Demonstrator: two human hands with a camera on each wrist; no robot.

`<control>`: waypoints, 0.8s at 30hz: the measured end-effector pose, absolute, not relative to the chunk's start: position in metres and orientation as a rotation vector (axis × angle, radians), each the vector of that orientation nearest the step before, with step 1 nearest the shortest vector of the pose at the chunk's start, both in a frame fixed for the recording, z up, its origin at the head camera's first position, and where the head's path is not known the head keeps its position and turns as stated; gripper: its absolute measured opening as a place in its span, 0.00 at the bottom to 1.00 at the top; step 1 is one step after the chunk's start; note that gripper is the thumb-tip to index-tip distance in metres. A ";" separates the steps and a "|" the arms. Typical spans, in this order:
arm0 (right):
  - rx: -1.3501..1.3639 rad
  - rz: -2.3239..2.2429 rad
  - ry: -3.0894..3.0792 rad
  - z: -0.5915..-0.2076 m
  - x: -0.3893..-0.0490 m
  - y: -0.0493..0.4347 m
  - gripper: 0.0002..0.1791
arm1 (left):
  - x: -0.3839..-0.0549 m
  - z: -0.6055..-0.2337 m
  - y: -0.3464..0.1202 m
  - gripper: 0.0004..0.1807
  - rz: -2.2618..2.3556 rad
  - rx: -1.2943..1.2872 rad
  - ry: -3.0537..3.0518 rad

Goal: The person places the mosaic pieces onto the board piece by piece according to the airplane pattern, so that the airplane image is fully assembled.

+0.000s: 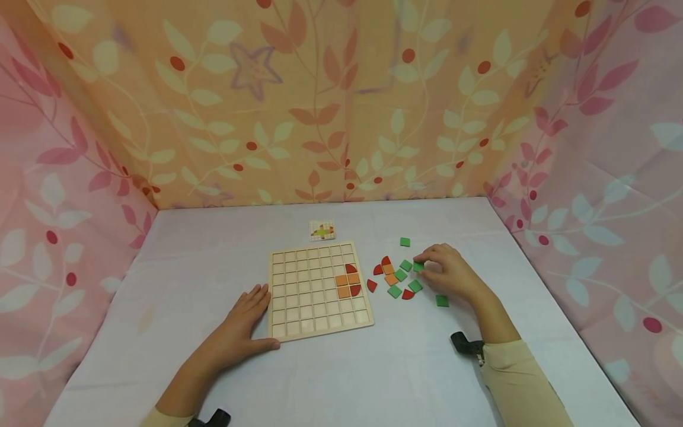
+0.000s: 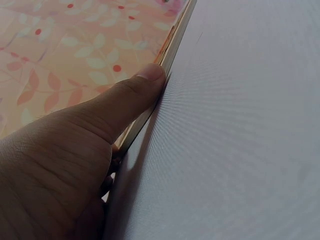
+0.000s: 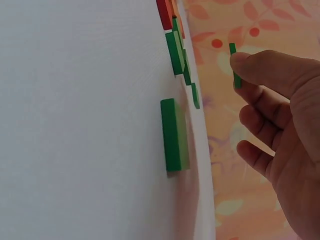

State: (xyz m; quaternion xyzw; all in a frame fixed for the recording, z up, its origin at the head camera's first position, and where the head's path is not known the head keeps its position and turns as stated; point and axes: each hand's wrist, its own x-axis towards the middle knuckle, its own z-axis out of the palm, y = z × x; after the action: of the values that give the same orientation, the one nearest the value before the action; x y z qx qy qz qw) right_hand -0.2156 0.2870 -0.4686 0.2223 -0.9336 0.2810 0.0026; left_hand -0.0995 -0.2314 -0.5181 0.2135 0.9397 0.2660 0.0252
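Note:
A wooden grid board (image 1: 306,299) lies on the table, with red quarter-circle tiles and orange square tiles (image 1: 344,292) in cells near its right side. My left hand (image 1: 235,332) rests at the board's lower left corner, fingers straight along the left edge, thumb against the near edge. In the left wrist view the thumb (image 2: 135,92) touches the board's rim. My right hand (image 1: 450,273) pinches a green square tile (image 3: 235,65) between thumb and finger, held off the table. Below and around it lie several loose green tiles (image 1: 441,300).
Loose red quarter-circle tiles (image 1: 408,295) and orange squares (image 1: 392,279) lie between the board and my right hand. A small pattern card (image 1: 322,230) lies behind the board. Flowered curtains (image 1: 341,118) stand around the white table (image 1: 213,237).

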 end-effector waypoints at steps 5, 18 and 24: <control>0.736 0.910 -2.883 -0.458 -0.215 0.281 0.17 | -0.098 -0.517 -0.231 0.66 0.825 0.654 2.905; 0.844 0.866 -2.861 -0.428 -0.215 0.243 0.17 | -0.099 -0.516 -0.230 0.66 0.804 0.656 2.910; 0.931 0.858 -2.827 -0.422 -0.218 0.217 0.16 | -0.099 -0.514 -0.229 0.66 0.793 0.642 2.900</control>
State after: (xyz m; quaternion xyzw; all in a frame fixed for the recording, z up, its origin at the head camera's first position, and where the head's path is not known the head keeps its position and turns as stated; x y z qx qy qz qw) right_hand -0.2183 0.2171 -0.4222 0.3004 -0.9124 0.2771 0.0220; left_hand -0.0993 -0.2292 -0.5141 0.2087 0.9428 0.2577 0.0339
